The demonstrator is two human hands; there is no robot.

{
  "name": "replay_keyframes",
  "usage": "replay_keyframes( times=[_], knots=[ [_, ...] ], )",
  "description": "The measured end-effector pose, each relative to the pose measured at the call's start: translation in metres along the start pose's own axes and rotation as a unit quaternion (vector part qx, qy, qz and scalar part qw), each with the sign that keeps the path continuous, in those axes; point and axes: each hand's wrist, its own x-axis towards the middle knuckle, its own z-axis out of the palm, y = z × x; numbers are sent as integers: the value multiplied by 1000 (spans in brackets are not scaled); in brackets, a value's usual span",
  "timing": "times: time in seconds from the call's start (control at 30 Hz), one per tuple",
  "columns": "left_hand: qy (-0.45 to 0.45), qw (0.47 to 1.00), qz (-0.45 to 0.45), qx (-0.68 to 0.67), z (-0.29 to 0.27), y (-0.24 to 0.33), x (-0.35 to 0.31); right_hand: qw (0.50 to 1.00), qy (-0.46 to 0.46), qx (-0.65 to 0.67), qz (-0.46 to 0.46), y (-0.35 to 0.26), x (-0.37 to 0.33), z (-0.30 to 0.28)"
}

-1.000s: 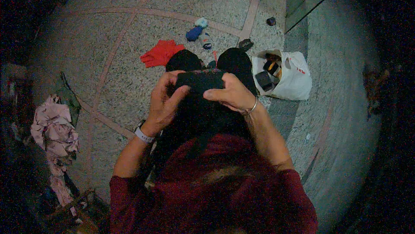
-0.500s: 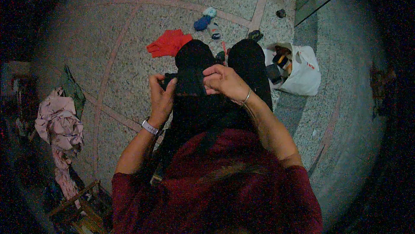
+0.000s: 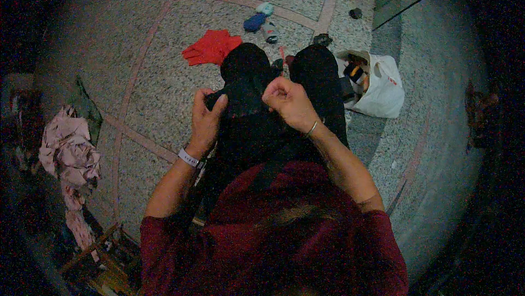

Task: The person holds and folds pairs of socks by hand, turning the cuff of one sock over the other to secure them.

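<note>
A dark piece of cloth (image 3: 244,101) lies stretched over my left thigh, hard to tell from my black trousers. My left hand (image 3: 206,118) pinches its bunched left end between thumb and fingers. At the cloth's right edge, my right hand (image 3: 290,103) is closed with its fingers curled in. The exact grip there is lost in the dark. Beyond my left knee, a red cloth (image 3: 212,48) is spread on the floor.
Past my knees lie a blue bundle (image 3: 254,22), a pale bundle (image 3: 264,8), a grey one (image 3: 269,32) and dark ones (image 3: 322,39). A white plastic bag (image 3: 386,89) with things inside stands by my right knee. Crumpled pink cloth (image 3: 71,143) hangs at the left.
My right hand has moved slightly right and its fingers have curled in more. My left hand keeps its pinch. The floor things have shifted a little up in the view.
</note>
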Motion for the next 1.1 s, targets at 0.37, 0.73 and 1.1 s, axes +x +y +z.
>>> replay_keyframes(
  times=[0.37,0.73,1.1],
  knots=[
    [18,999,29,-15,6,-13,8,990,80,-86,-82,-20,2,8],
    [6,1000,4,20,2,-18,12,985,84,-125,-87,-7,20,17],
    [6,989,122,86,10,-13,16,1000,1,8,9,-6,27,4]
  ],
)
